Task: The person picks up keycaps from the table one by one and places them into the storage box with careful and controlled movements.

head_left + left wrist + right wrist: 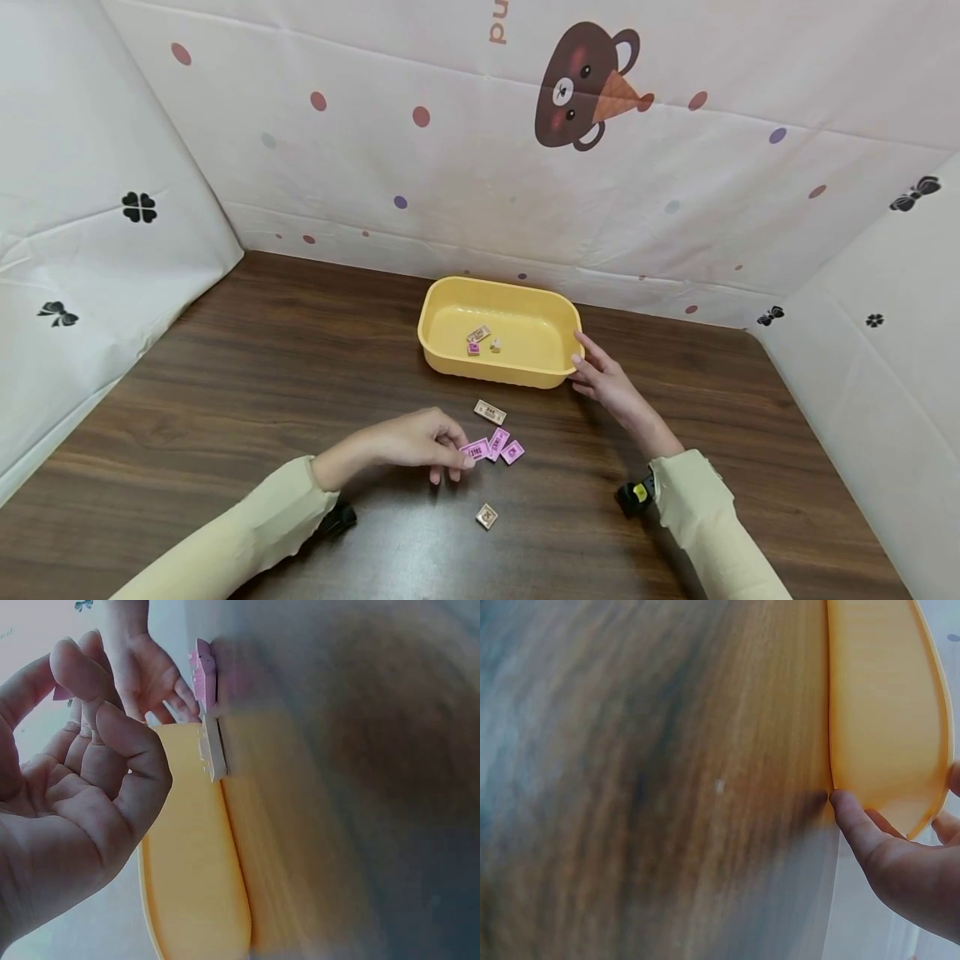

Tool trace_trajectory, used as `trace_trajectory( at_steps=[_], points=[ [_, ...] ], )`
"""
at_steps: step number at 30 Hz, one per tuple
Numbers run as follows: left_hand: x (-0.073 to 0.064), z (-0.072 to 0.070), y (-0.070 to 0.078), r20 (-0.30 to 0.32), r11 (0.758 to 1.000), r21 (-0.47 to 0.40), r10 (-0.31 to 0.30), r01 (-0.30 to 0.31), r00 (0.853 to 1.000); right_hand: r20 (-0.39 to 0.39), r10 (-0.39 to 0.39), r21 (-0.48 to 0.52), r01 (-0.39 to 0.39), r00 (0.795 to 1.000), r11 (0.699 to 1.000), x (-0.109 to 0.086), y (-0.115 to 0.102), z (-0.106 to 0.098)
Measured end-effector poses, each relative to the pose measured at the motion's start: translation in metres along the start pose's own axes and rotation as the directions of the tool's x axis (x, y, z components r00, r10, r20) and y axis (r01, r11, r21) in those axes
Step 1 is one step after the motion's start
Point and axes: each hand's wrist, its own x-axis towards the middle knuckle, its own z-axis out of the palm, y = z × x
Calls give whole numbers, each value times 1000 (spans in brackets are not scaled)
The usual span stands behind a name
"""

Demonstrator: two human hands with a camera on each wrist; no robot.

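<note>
My left hand (420,440) pinches a small pink printed tile (475,450) between thumb and fingertips, beside two other pink tiles (513,452) on the table. In the left wrist view only a sliver of the held pink tile (61,694) shows behind the fingers. My right hand (609,385) holds the right end of a yellow basin (498,372), thumb and a finger at its rim. Seen from the right wrist, another finger (855,825) reaches the basin's lower edge. A beige printed tile (490,412) lies between the left hand and the basin.
Inside the basin lie a beige tile (478,334), a pink tile (473,349) and a small pale piece (496,344). A square beige tile (487,517) is nearer the front of the brown table (247,375). White patterned cloth (360,150) stands behind and at both sides.
</note>
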Motion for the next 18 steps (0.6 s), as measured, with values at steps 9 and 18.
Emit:
trace_trajectory(
  at_steps=[9,18],
  points=[
    [3,-6,6,-37,998,33,58,-57,998,-4,6,3,-6,1000,1000,0,0,0],
    [11,-13,9,-87,994,70,91,-85,992,-1,3,15,-3,1000,1000,1,0,-2]
  ],
)
